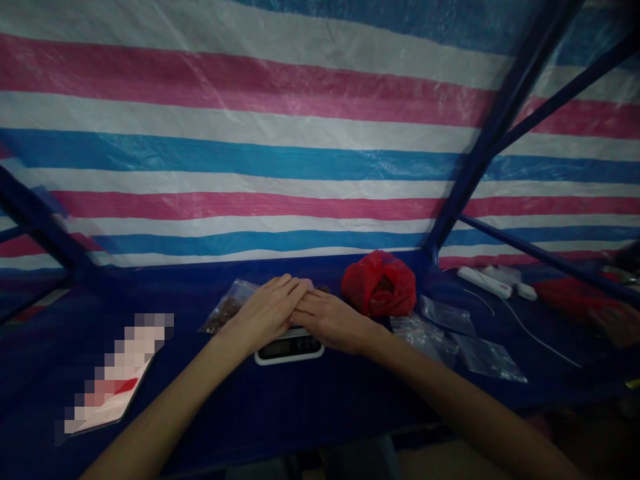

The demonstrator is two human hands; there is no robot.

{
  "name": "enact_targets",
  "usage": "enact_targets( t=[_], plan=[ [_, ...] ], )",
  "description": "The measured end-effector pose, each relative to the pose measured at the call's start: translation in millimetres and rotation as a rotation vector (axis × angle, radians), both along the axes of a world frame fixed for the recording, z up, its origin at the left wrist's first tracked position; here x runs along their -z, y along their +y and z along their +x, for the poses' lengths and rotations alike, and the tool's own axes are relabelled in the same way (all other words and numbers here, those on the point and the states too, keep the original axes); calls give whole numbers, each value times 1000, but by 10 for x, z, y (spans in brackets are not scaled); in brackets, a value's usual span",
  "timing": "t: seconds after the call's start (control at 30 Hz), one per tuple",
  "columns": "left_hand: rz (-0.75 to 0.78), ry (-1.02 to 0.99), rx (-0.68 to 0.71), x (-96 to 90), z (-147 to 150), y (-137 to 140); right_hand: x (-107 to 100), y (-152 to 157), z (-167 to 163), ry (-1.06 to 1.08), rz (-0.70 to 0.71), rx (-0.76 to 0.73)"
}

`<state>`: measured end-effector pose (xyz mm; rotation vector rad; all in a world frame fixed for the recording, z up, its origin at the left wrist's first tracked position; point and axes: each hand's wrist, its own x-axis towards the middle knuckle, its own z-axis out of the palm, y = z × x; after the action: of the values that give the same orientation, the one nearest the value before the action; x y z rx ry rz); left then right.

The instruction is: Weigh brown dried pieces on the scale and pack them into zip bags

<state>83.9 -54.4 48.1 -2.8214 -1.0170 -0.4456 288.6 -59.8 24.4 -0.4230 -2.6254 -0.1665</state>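
Here your left hand (273, 310) and right hand (333, 320) overlap at the scale (289, 349), lower centre, fingers fairly straight; whether your grip holds anything cannot be told. Press lightly, keeping the filled bag (227, 313), left of centre, from slipping.

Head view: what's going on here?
A person's left hand and right hand meet over a digital scale, fingers overlapping; whatever may be under them is hidden. A clear bag of brown pieces lies beside the left hand. A red plastic bag and flat clear bags are on the right hand's side.
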Motion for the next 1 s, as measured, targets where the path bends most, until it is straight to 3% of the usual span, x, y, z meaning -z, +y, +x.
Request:
enact_targets(
  t=[0.07, 0.13, 0.2, 0.3, 0.4, 0.53, 0.73, 0.9, 1.0],
  plan=[
    [13, -41, -30, 99, -50, 41, 0, 26, 95, 205, -38, 6],
    [35, -76, -93, 179, -118, 88, 4, 108, 237, 454, -127, 142],
    [52, -97, -157, 232, -188, 136, 34, 241, 377, 559, -257, 321],
    [63, -126, -234, 262, -279, 201, 154, 457, 511, 404, -428, 454],
    [66, -223, -243, 252, -366, 244, 310, 585, 545, 235, -500, 503],
    [87, -348, -291, 260, -539, 272, 362, 594, 517, 211, -506, 505],
    [184, -424, -431, 314, -787, 324, 214, 422, 264, 487, -469, 438],
    [151, -425, -449, 328, -782, 312, 271, 288, -12, 327, -481, 379],
    [143, -424, -444, 347, -758, 294, 270, 243, -4, 361, -470, 353]
  ],
)
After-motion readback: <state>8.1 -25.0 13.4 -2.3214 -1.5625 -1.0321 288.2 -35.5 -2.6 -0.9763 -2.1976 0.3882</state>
